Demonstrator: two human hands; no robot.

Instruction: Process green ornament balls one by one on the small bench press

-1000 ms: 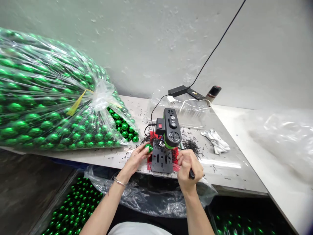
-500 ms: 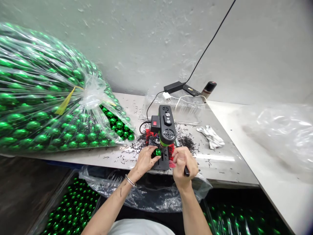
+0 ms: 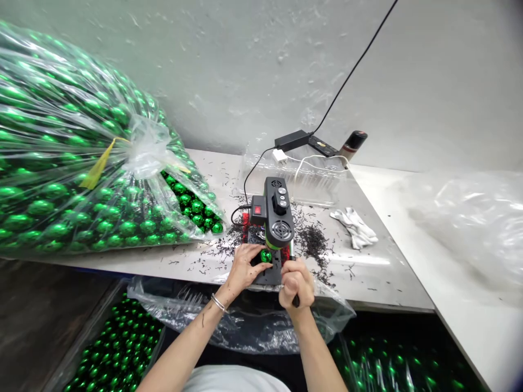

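Note:
Between the thumb and fingers of my left hand (image 3: 245,267) is a shiny green ball (image 3: 266,256), held beneath the front end of a small black bench machine (image 3: 280,212). The machine has round vents on top and a red switch (image 3: 257,209) on its side box. My right hand (image 3: 297,283) is wrapped round the machine's black lever handle (image 3: 296,300), whose metal rod runs up to the machine's right side. The machine's black base plate (image 3: 269,276) lies on the table, with red material (image 3: 285,253) beside it. What touches the ball's top is hidden.
A big clear bag (image 3: 73,163) of green balls fills the left. Black scraps (image 3: 312,239) lie around the machine. White gloves (image 3: 354,227) rest at the right, a clear plastic tray (image 3: 316,188) behind. More green balls (image 3: 118,343) sit in lined containers below the table edge.
My right hand has swung the lever handle leftward, closer to the machine's base. My left hand still holds the ball in nearly the same spot. The view has shifted slightly.

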